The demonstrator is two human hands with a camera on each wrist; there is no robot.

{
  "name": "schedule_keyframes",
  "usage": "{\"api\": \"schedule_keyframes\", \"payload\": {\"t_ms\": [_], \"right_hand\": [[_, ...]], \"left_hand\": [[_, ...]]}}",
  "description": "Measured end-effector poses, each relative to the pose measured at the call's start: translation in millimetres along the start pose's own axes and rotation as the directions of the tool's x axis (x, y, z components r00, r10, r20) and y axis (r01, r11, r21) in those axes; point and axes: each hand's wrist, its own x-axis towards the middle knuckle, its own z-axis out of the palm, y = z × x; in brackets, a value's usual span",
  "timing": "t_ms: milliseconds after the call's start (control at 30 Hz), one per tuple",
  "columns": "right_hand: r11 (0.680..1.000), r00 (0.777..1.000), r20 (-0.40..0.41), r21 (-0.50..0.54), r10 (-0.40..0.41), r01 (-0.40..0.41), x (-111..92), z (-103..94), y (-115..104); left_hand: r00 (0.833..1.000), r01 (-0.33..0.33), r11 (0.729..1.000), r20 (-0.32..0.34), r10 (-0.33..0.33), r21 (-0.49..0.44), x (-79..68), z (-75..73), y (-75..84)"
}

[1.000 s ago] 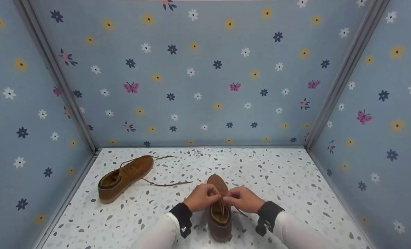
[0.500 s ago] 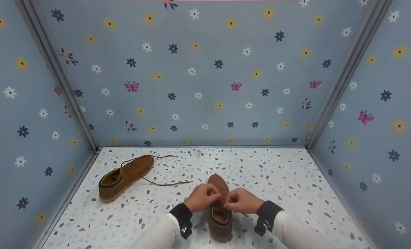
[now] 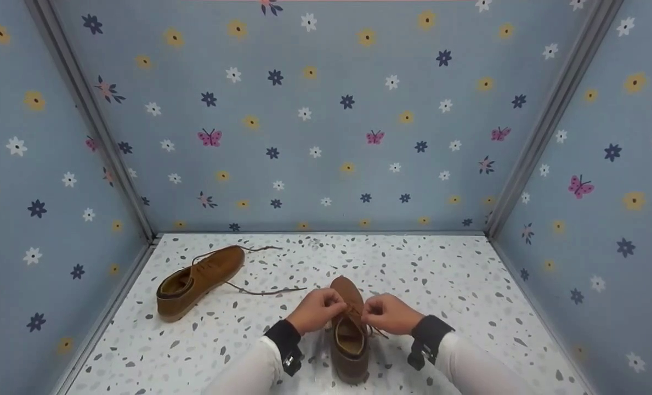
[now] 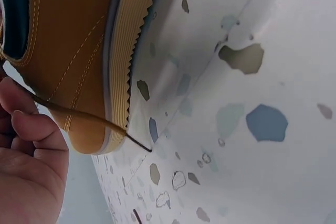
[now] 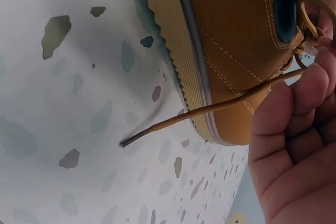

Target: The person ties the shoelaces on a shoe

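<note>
A brown lace-up shoe [image 3: 350, 366] stands in front of me, toe pointing away. Both hands work at its laces, just above the front of the opening. My left hand [image 3: 313, 310] pinches the shoelace [image 4: 84, 116] between thumb and curled fingers; its loose end hangs down the shoe's side in the left wrist view. On the other side my right hand [image 3: 390, 314] grips lace as well. In the right wrist view a lace end [image 5: 220, 104] trails out past the sole, and a loop [image 5: 303, 11] shows near the fingers. The knot area is partly hidden behind the fingers.
A second brown shoe [image 3: 216, 274] lies to the left, angled toward the back, its laces loose across the speckled white surface [image 3: 430, 274]. Blue flowered panels [image 3: 326, 126] enclose the back and both sides.
The hands, close together over the lace earlier, have drawn a little apart. My right hand dipped toward the opening, then shifted right; my left moved slightly forward. The shoe stays put.
</note>
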Motion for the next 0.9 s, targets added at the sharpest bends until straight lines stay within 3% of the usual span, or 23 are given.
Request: {"api": "schedule_keyframes", "payload": {"t_ms": [200, 500, 900], "right_hand": [[1.000, 1.000, -0.017, -0.006, 0.023, -0.023, 0, -4.6, 0], [0.997, 0.998, -0.055, 0.079, 0.019, -0.015, 4, -9.2, 2], [0.977, 0.988, -0.139, 0.210, 0.071, -0.041, 9, -12.2, 1]], "left_hand": [[0.999, -0.035, 0.998, 0.002, 0.034, 0.050, 0.3, -6.0, 0.2], [0.996, -0.084, 0.994, 0.003, 0.084, 0.070, -0.5, -14.1, 0.0], [0.997, -0.069, 0.998, -0.030, 0.069, 0.010, -2.6, -11.9, -1.4]]}}
